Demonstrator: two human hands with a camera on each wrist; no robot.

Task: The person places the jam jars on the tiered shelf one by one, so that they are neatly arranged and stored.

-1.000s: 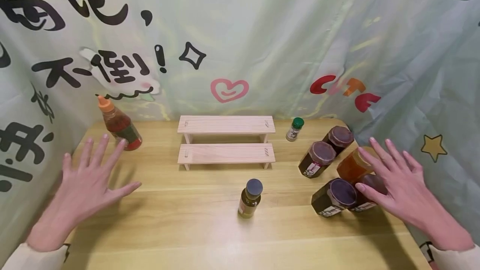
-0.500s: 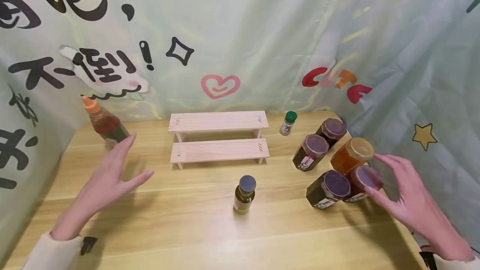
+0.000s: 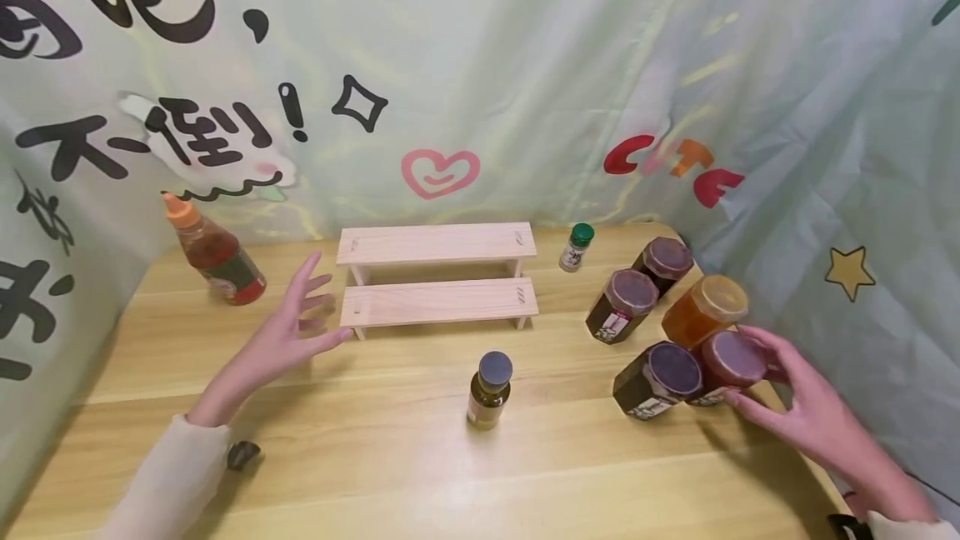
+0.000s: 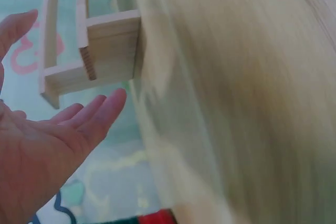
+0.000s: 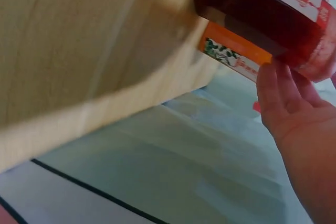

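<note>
My right hand [image 3: 806, 411] is at a dark red jar [image 3: 733, 359] with a hexagonal lid, thumb on the near side and fingers curled round the far side. In the right wrist view the fingers touch the side of this red jar [image 5: 247, 17], which still stands with the others. My left hand [image 3: 281, 340] hovers left of a two-step wooden rack [image 3: 438, 302], fingers spread and nothing held. Its palm faces the end of the rack [image 4: 113, 51] in the left wrist view. Beside the red jar are an amber jar [image 3: 701, 315] and a dark purple jar [image 3: 656, 382].
Two more dark jars, a front one [image 3: 618, 307] and a rear one [image 3: 662, 265], stand behind. A green-capped shaker [image 3: 576, 248] is right of the rack, a brown bottle [image 3: 488, 394] before it. A sauce bottle [image 3: 221, 261] stands far left. Printed cloth [image 3: 555, 90] hangs behind the table.
The left hand has moved right, from near the sauce bottle to the rack's left end. The right hand has come down onto the red jar and closed round it. The view shifted slightly.
</note>
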